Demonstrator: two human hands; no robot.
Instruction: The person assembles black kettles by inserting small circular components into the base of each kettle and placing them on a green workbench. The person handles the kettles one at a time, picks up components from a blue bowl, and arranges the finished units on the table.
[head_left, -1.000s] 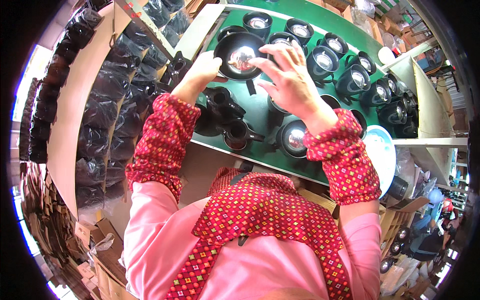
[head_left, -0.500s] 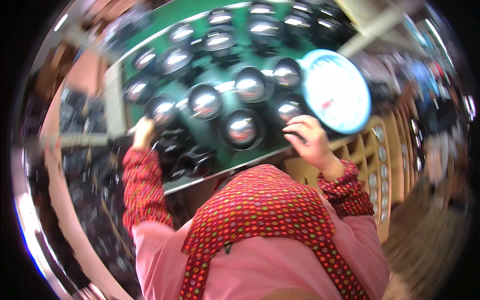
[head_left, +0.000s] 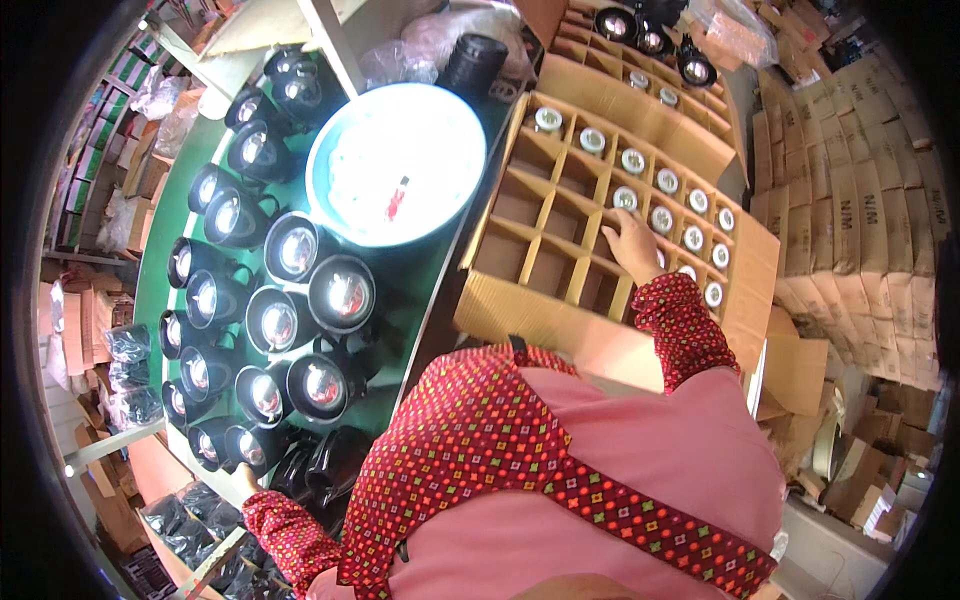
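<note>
My left hand point(head_left: 243, 480) is at the near left corner of the green table, against the lower edge of a black lamp housing point(head_left: 245, 447) with a shiny round reflector. Its fingers are mostly hidden there. My right hand point(head_left: 634, 248) reaches over a divided cardboard box point(head_left: 565, 318), thumb and fingers apart, nothing visible between them. Its fingertips are beside a round, pale-rimmed piece point(head_left: 624, 197) seated in a cell. Similar pieces fill the right-hand cells, while several left and near cells show bare cardboard.
Rows of black lamp housings point(head_left: 341, 293) cover the green table point(head_left: 395, 330). A light-blue basin point(head_left: 317, 190) with bright white contents stands at its right edge. Another divided box point(head_left: 590, 50) lies beyond. Stacked cartons point(head_left: 845, 215) rise at the right; dark housings point(head_left: 333, 465) lie near my left arm.
My view has swung right, bringing the divided box fully in. My right hand has moved from the table's near edge to over the box. My left hand remains by the corner housing.
</note>
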